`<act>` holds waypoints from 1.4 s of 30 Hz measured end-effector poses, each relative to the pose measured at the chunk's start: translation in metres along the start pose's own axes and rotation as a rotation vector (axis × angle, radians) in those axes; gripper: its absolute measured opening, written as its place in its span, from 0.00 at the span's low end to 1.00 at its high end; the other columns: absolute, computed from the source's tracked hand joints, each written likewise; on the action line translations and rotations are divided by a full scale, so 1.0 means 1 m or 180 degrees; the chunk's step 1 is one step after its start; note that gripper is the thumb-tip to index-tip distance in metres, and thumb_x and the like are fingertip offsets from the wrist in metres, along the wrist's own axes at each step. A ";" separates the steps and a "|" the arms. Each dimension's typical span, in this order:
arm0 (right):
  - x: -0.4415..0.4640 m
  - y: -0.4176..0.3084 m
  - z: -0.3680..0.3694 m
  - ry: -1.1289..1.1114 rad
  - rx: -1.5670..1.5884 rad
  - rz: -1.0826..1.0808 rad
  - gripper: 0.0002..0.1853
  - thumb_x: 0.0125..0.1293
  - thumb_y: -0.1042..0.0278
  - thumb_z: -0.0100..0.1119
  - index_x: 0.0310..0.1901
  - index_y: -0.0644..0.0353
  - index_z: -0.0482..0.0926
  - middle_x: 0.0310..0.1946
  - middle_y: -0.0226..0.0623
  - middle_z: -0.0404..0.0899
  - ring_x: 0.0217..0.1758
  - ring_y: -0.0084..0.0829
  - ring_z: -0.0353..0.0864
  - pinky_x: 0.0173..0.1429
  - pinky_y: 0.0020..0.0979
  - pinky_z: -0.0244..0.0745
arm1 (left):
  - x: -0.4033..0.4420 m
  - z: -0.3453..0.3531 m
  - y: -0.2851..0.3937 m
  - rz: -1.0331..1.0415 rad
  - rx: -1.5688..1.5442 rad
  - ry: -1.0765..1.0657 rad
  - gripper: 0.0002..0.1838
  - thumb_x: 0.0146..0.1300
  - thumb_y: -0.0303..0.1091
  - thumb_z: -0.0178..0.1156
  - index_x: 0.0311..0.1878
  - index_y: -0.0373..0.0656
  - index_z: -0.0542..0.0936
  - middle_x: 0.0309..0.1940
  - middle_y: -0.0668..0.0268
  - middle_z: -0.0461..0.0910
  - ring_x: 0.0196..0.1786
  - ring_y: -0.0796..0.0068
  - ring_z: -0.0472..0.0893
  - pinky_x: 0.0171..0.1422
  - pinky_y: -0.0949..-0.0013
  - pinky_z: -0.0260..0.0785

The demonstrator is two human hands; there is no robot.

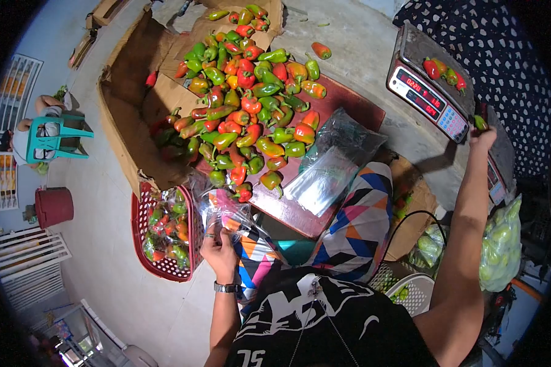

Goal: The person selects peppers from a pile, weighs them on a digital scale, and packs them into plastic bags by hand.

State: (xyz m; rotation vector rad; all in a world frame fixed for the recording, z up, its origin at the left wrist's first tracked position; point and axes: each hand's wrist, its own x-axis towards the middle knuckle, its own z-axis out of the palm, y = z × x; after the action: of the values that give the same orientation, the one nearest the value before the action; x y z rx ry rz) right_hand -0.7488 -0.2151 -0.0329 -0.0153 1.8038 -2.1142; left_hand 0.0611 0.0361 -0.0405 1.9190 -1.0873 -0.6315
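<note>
The work area is a pale tiled floor with a low red table set against a grey concrete ledge. The left hand has its thumb and fingers closed on a clear plastic bag, which is thin, glossy and creased, and lies over the patterned trousers. The right hand, at the end of an extended arm, grips a green pepper beside the near corner of a digital scale; the fingers are partly hidden, and their exact placement cannot be read. The scale has lit red digits and a keypad of pale keys; on its dark pan lies a small group of peppers, red and green, touching one another. Between the two hands, a stack of clear bags lies flat on the table. Beyond it, the main heap of peppers covers the table and runs into an opened cardboard box. These peppers are smooth, shiny and tapered, with green stems; colour ranges from full green through mottled orange to bright red, several showing two colours on one body. To the left of the left hand, a red perforated basket contains bagged peppers in clear plastic.
</note>
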 end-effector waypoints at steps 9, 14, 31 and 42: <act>-0.015 0.000 -0.040 0.0263 0.0985 0.0424 0.25 0.66 0.59 0.44 0.60 0.66 0.68 0.57 0.52 0.75 0.59 0.55 0.79 0.61 0.54 0.81 | -0.002 -0.001 -0.008 0.0094 -0.0153 0.0067 0.23 0.68 0.20 0.57 0.66 0.38 0.80 0.34 0.68 0.85 0.32 0.85 0.75 0.38 0.74 0.71; 0.018 0.008 -0.048 -0.0115 0.0907 0.0586 0.20 0.62 0.66 0.44 0.54 0.68 0.65 0.50 0.56 0.74 0.49 0.56 0.81 0.55 0.51 0.83 | -0.002 -0.003 0.003 -0.0002 -0.0134 0.0023 0.23 0.68 0.20 0.58 0.66 0.37 0.80 0.32 0.69 0.83 0.31 0.86 0.75 0.37 0.76 0.70; -0.084 0.019 0.025 -0.1335 -0.1040 0.0367 0.07 0.62 0.64 0.56 0.28 0.51 0.71 0.19 0.30 0.71 0.18 0.28 0.71 0.21 0.31 0.63 | -0.001 -0.004 -0.010 0.0049 -0.0268 -0.0006 0.21 0.68 0.20 0.58 0.64 0.33 0.80 0.48 0.57 0.88 0.41 0.81 0.82 0.48 0.72 0.76; -0.394 0.050 0.154 -0.4786 -0.3972 -0.0470 0.16 0.66 0.65 0.67 0.53 0.56 0.79 0.45 0.35 0.83 0.38 0.28 0.83 0.42 0.33 0.81 | 0.000 -0.004 -0.008 0.0093 -0.0243 0.0054 0.21 0.67 0.21 0.59 0.64 0.36 0.81 0.32 0.66 0.85 0.35 0.83 0.80 0.41 0.73 0.74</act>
State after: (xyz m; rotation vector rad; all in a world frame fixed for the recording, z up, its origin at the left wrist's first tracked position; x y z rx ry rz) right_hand -0.3304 -0.2589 0.0353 -1.5157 1.5677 -0.2150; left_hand 0.0676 0.0400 -0.0449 1.8368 -1.0639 -0.6304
